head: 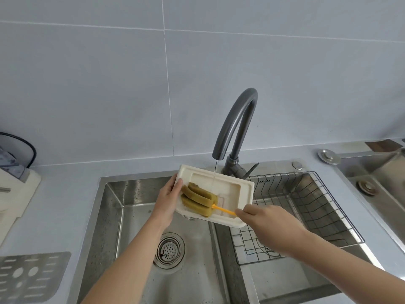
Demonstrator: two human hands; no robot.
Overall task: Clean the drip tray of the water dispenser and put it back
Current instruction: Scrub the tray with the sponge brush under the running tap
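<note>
A cream-white drip tray is held tilted over the left sink basin, under the grey faucet. A thin stream of water runs from the spout into the tray. My left hand grips the tray's left edge, thumb on top. My right hand pinches the yellow handle of a sponge brush. The brush's olive-green sponge head lies on the tray's inner surface.
The steel sink has a round drain strainer below the tray. A wire rack sits in the right basin. A perforated metal plate lies on the counter at left. A second sink is at far right.
</note>
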